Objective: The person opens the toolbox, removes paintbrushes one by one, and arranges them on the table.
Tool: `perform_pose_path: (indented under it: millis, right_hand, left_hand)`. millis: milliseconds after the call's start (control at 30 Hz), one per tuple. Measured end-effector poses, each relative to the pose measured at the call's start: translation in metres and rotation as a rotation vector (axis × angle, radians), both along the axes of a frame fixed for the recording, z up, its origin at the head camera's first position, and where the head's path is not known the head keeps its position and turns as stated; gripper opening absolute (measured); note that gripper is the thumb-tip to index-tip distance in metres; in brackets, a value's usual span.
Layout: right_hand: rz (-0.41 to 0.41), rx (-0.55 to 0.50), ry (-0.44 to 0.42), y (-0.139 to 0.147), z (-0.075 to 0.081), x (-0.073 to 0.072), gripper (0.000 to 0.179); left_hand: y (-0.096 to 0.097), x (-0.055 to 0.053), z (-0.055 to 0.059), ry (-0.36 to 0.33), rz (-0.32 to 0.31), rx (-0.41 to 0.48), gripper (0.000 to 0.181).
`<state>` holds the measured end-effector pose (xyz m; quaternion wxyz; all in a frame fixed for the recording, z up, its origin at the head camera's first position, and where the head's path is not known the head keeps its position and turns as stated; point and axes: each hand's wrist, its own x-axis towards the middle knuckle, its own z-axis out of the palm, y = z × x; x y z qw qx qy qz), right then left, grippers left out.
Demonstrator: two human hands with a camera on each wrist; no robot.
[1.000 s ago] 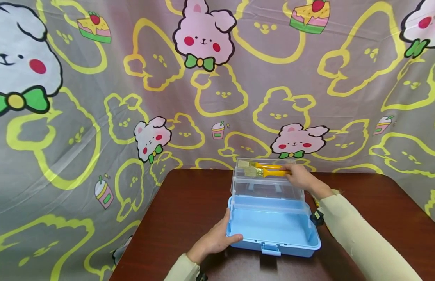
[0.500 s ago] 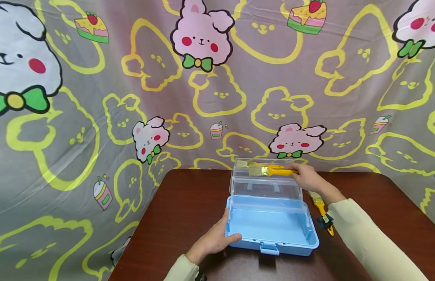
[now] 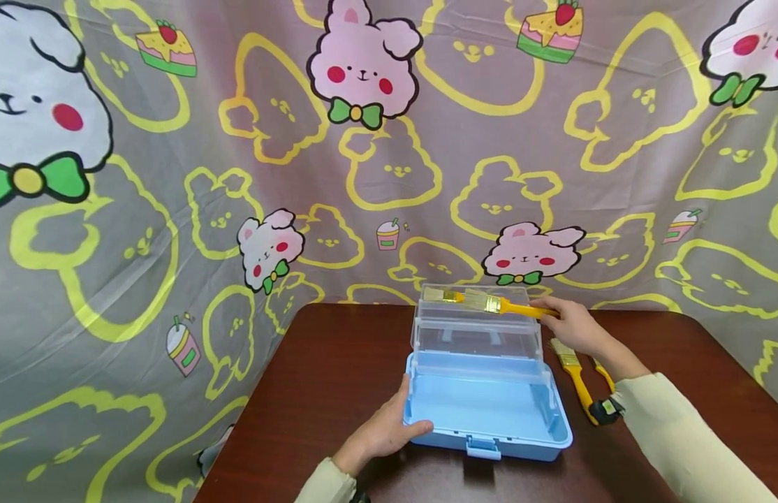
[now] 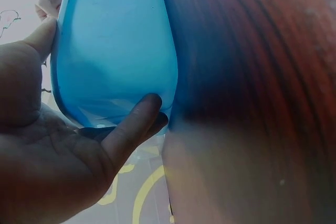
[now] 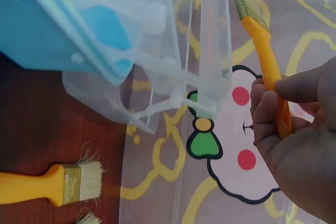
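Observation:
My right hand (image 3: 571,321) pinches the yellow handle of a paintbrush (image 3: 502,304) with pale bristles, held over the raised clear trays (image 3: 477,332) of a light blue storage box (image 3: 483,405). In the right wrist view this paintbrush (image 5: 265,51) slants, bristles upward, with thumb and fingers around the handle's end. Behind it a second paintbrush (image 3: 444,296) lies in the top tray, its handle partly hidden. At the box's front left corner my left hand (image 3: 385,426) holds the wall, thumb over the front rim; the left wrist view shows the fingers (image 4: 134,124) along the outside.
Two more yellow-handled paintbrushes lie on the dark red table (image 3: 339,356) right of the box, the nearer paintbrush (image 3: 574,377) beside my right sleeve. The front latch (image 3: 483,447) hangs down. A patterned curtain (image 3: 395,175) stands behind the table and along its left side.
The right hand has shifted right with its paintbrush, drawing apart from the one in the tray and tilting the bristles upward. Its sleeve now uncovers the table paintbrushes. The left hand stays put.

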<state>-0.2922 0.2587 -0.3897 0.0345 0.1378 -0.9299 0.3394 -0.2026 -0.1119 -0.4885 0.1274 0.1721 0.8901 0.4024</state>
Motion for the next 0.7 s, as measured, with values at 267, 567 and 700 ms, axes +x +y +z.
perform_pose_path:
  millis: [267,567,700]
  right_hand:
    - [-0.067,-0.037,-0.017,0.019,-0.007,0.012,0.036]
    - [-0.140,-0.043,0.015,0.043,-0.013,0.027,0.039]
    - [-0.178,-0.027,0.031,0.056,-0.017,0.033,0.041]
  left_hand:
    - [0.000,0.000,0.002,0.004,-0.003,0.004,0.101]
    - [-0.001,0.000,0.002,0.009,-0.006,0.011,0.100]
    - [0.001,0.000,0.001,0.003,-0.002,-0.010,0.101]
